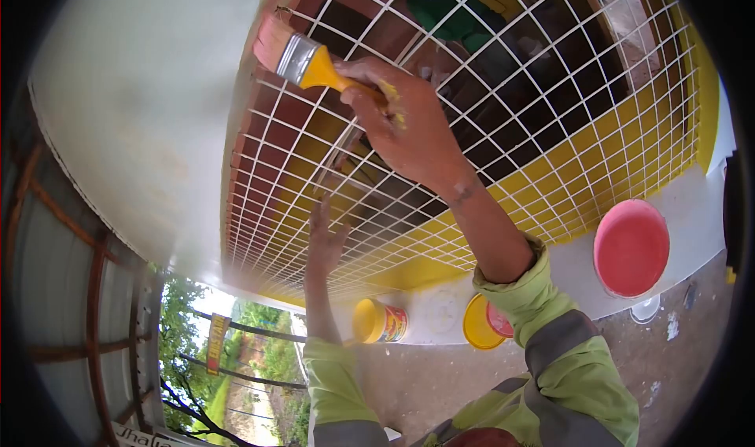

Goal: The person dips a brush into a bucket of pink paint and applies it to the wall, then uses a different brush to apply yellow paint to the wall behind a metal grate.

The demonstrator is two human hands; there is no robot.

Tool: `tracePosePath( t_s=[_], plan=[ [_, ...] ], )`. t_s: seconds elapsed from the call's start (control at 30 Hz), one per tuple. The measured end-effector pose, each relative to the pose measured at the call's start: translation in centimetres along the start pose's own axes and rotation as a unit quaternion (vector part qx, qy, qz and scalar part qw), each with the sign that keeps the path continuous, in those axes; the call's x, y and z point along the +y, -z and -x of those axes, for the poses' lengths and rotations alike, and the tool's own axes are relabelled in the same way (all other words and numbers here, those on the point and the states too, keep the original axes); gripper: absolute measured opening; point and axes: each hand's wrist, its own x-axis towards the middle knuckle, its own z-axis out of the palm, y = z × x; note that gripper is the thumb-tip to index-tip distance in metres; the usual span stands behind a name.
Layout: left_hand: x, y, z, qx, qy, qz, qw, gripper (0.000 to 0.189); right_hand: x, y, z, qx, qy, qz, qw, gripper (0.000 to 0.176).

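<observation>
My right hand is closed round the yellow handle of a flat paintbrush. Pink paint coats its bristles, which point up and left at the reddish border beside the white wire grid. Yellow paint smears show on the back of that hand. Lower down, my left hand rests at the grid with its fingers spread, holding nothing. Behind the mesh are a yellow and reddish-brown wall and a person in a green top, partly hidden.
A bucket of pink paint stands at the right on a white ledge. A yellow bucket and a yellow round container are further left. A white lid-like disc lies lower right. White panel fills the upper left.
</observation>
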Motion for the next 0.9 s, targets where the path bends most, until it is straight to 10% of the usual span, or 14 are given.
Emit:
tracePosePath(
  t_s=[0.17, 0.43, 0.63, 0.9],
  plan=[
    [-0.8, -0.4, -0.1, 0.006, -0.017, 0.008, 1.000, 0.084, 0.1, 0.9, -1.7, 0.177, 0.024, -0.111, 0.978, 0.023],
    [0.0, 0.0, -0.1, 0.001, -0.002, 0.000, 1.000, 0.085, 1.3, -1.7, 0.7, 0.015, 0.055, 0.007, 0.998, 0.024],
    [0.0, -0.1, 0.0, 0.006, -0.001, 0.005, 1.000, 0.085, 0.2, 0.6, -2.2, 0.171, 0.047, -0.108, 0.978, 0.025],
    [0.0, 0.0, 0.1, 0.000, 0.006, 0.000, 1.000, 0.086, 0.6, -1.3, 1.9, -0.010, 0.052, 0.021, 0.998, 0.027]
  ],
)
